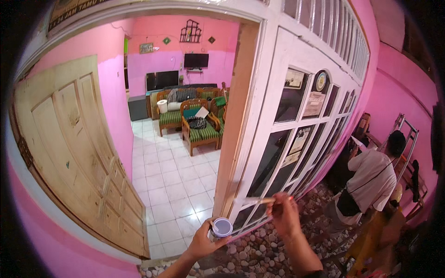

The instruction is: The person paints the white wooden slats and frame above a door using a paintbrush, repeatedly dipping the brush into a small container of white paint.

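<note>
My left hand [200,244] is closed around a small round tub [223,226] with a white rim and greyish contents, held upright low beside the doorway. In my right hand [286,217] is a paintbrush [262,200], gripped by its wooden handle. Its pale bristles point left at the white door frame [261,99], close to its edge; whether they touch it I cannot tell. The inner face of the jamb [237,99] is bare brown, beside the white-painted part.
A worn wooden door [76,134] stands open at left, before a white-tiled floor [171,185] and green-striped chairs [203,134]. White-framed window panes [278,148] run along the right. Pebbled ground [259,248] lies below. Another person [371,173] stands at right near a ladder [408,134].
</note>
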Demonstrator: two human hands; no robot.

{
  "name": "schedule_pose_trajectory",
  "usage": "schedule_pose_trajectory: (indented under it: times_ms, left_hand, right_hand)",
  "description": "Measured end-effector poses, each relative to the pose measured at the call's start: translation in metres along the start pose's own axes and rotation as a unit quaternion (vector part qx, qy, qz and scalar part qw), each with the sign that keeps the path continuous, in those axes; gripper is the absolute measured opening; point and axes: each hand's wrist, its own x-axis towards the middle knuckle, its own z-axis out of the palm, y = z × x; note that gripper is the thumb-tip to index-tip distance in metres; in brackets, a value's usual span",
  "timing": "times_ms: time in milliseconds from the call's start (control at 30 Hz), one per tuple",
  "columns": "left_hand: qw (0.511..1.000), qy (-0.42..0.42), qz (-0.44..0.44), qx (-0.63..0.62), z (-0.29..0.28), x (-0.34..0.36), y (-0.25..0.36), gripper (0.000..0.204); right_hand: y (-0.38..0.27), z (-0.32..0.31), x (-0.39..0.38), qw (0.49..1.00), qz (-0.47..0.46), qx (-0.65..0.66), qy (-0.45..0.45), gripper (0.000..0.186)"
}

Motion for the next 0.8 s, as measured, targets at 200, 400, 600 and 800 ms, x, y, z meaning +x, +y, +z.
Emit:
schedule_pose_trajectory:
  times_ms: [200, 400, 600, 800]
  left_hand:
    - [0.998, -0.023, -0.053, -0.022, 0.01, -0.004, 0.005, 0.068]
    - [0.991, -0.084, -0.08, -0.065, -0.004, -0.002, -0.009, 0.072]
    - [0.982, -0.07, -0.082, -0.153, -0.026, -0.003, -0.02, 0.064]
    - [0.99, -0.064, -0.076, -0.095, -0.048, 0.001, -0.043, 0.064]
  right_hand:
    - [-0.136, 0.07, 0.029, 0.951, -0.297, -0.076, -0.032, 0.019]
    - [-0.254, 0.141, 0.06, 0.78, -0.585, -0.209, -0.071, 0.022]
    - [-0.301, 0.227, 0.072, 0.632, -0.683, -0.357, -0.081, 0.021]
    - [-0.309, 0.259, 0.105, 0.595, -0.671, -0.434, -0.086, 0.019]
